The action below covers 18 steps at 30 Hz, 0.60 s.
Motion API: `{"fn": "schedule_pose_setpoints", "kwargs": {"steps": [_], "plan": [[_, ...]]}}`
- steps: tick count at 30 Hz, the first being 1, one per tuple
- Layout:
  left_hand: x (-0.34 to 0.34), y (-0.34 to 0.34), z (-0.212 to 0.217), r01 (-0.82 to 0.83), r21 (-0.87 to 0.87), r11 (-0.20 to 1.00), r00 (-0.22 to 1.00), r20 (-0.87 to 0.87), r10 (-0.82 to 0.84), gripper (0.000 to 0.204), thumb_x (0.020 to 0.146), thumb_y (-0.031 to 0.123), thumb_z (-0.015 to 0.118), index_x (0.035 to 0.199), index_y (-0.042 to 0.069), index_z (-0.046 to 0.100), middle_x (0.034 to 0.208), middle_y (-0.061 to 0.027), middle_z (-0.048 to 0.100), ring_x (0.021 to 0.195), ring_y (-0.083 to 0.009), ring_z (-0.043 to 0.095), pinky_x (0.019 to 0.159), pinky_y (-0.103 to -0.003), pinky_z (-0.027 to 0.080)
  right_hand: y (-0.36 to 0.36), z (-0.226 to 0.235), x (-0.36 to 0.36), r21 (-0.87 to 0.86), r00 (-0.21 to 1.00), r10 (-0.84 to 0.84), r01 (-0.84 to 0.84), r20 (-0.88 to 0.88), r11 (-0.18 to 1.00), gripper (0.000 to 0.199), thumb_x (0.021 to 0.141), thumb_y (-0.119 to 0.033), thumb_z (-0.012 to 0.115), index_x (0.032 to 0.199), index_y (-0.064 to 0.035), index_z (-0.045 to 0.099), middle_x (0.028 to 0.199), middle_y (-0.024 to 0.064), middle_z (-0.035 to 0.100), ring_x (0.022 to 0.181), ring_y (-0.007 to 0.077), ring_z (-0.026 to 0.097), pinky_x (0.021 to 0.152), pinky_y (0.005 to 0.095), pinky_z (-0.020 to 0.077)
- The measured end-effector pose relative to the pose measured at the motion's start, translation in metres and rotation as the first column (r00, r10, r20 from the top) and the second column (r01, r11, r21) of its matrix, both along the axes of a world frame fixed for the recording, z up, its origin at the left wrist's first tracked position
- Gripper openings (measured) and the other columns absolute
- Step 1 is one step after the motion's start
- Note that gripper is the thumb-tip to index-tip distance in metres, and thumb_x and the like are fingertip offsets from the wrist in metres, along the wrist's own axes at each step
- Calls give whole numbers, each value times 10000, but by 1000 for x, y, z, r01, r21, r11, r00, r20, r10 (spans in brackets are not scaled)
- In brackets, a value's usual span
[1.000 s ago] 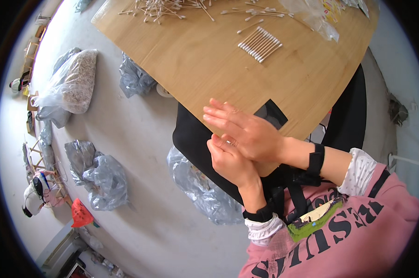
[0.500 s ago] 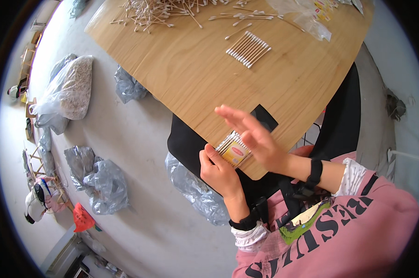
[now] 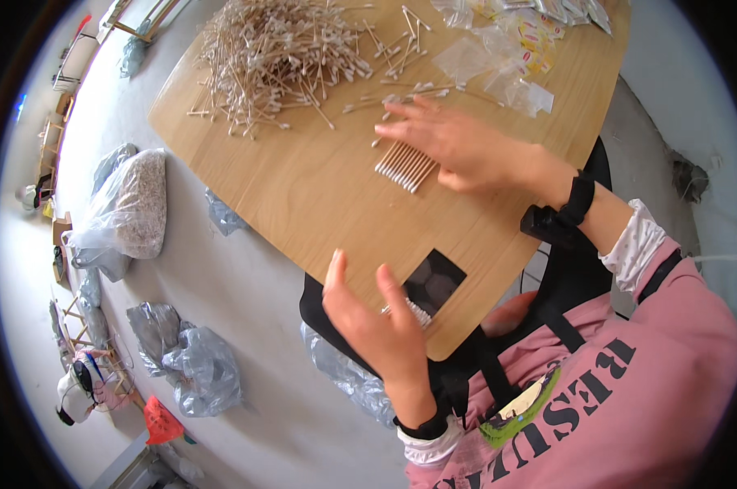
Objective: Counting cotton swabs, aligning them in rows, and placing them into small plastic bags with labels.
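My right hand [image 3: 474, 151] reaches over a neat row of cotton swabs [image 3: 405, 167] on the table, its fingers stretched out. It covers the far right part of the row, and I cannot tell whether the fingertips touch it. At the near corner of the table, my left hand [image 3: 376, 326] is raised with thumb and fingers apart. Partly hidden behind its thumb are the white tips of a second batch of cotton swabs [image 3: 418, 313]. Beside that batch lies a dark square piece [image 3: 436, 281].
A big heap of loose cotton swabs [image 3: 279, 61] covers the table's far left. Clear plastic bags [image 3: 499, 69] and yellow-printed packets [image 3: 539, 41] lie at the far right. On the floor to the left are a filled clear sack [image 3: 136, 204] and grey plastic bags [image 3: 201, 371].
My right hand has moved from the near batch out to the row of swabs. My left hand has let go of the near batch, its fingers now spread. The view has shifted.
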State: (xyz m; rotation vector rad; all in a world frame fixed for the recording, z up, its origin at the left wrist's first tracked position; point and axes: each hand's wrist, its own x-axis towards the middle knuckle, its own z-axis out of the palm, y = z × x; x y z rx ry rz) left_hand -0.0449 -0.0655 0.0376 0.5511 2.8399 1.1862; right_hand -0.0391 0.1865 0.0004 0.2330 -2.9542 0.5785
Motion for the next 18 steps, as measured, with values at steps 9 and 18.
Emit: {"fn": "schedule_pose_setpoints", "kwargs": {"steps": [9, 18], "plan": [[-13, 90, -19, 366, -311, 877, 924, 10, -383, 898, 891, 333, 706, 1518, -97, 227, 1594, -271, 242, 1515, -382, 171, 1218, -504, 168, 8, 8, 14, -291, 999, -43, 32, -31, 956, 741, 737, 47, 600, 1447, -56, 415, 1435, 166, 497, 1423, 345, 374, 1216, 528, 246], [-3, 117, -52, 354, -454, 818, 906, -51, -420, 1062, 881, 670, 546, 1511, -124, 231, 1598, -284, 225, 1516, -388, 160, 1218, -505, 126, 50, -4, -42, -107, 978, -168, 155, -123, 982, 191, 777, -47, 707, 955, -58, 641, 983, 70, 664, 1026, 276, 598, 887, 412, 464]]}}
